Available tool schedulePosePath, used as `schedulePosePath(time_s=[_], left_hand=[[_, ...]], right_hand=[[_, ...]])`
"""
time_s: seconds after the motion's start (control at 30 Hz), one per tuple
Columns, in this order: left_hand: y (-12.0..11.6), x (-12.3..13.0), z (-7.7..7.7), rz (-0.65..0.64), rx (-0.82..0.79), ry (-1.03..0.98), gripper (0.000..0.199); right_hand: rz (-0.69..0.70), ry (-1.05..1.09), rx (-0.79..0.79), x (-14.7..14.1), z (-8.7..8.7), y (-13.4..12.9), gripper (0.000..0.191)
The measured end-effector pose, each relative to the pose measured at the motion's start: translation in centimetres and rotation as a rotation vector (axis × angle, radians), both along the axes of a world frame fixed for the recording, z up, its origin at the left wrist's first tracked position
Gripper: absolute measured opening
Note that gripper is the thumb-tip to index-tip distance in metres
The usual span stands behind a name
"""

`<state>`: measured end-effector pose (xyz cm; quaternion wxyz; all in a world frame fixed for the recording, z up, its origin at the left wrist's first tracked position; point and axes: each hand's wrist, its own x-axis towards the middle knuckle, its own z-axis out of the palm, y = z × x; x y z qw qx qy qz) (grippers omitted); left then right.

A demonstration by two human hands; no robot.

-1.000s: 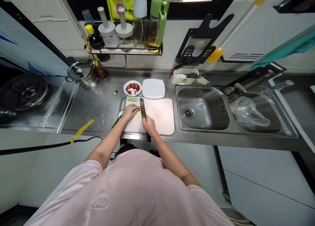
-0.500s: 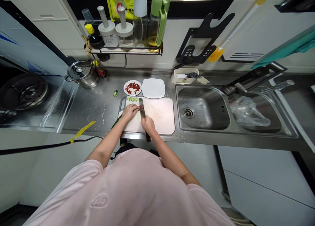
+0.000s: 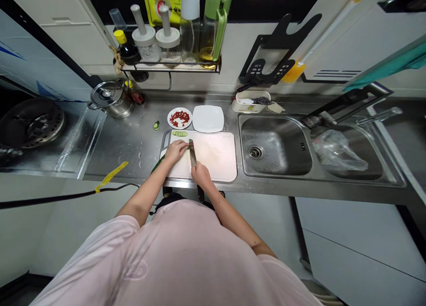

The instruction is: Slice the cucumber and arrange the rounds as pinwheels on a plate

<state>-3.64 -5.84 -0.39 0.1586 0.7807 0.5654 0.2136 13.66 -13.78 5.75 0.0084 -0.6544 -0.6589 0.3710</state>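
A white cutting board (image 3: 216,157) lies on the steel counter. My left hand (image 3: 176,152) is closed on a green cucumber (image 3: 157,164), which shows mostly at the board's left edge and beneath my wrist. My right hand (image 3: 201,173) grips a knife (image 3: 192,154), its blade pointing away from me beside my left fingertips. Several pale green slices (image 3: 179,133) lie in a row at the board's top left corner. Behind the board are a plate of chopped red pieces (image 3: 179,117) and a bare white square plate (image 3: 208,119). A cucumber end (image 3: 156,125) sits on the counter.
To the right is a steel sink (image 3: 276,146), with a plastic bag (image 3: 339,150) in its second basin. A lidded pot (image 3: 115,102) stands at the back left near a stove burner (image 3: 31,123). Above the counter, a rack (image 3: 173,67) holds jars and bottles.
My right hand and the knife have drawn slightly back toward my body, so the blade tip is lower on the board. My left hand stays nearly in place.
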Motion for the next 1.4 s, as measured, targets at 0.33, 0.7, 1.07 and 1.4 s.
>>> schedulePosePath(time_s=[0.33,0.7,1.07,1.4], left_hand=[[0.0,0.1,0.5,-0.012,-0.015,-0.004,0.026],[-0.1,0.1,0.9,-0.014,-0.012,-0.024,0.026],[0.0,0.2,0.9,-0.005,-0.034,-0.027,0.026],[-0.1,0.2,1.0,-0.003,-0.033,-0.025,0.026]], right_hand=[[-0.001,-0.008,-0.009,-0.6,0.1,0.5,0.022],[0.011,-0.005,-0.019,-0.8,0.3,0.5,0.024],[0.002,0.011,-0.023,-1.1,0.2,1.2,0.025],[0.000,0.001,-0.037,-1.3,-0.1,1.5,0.026]])
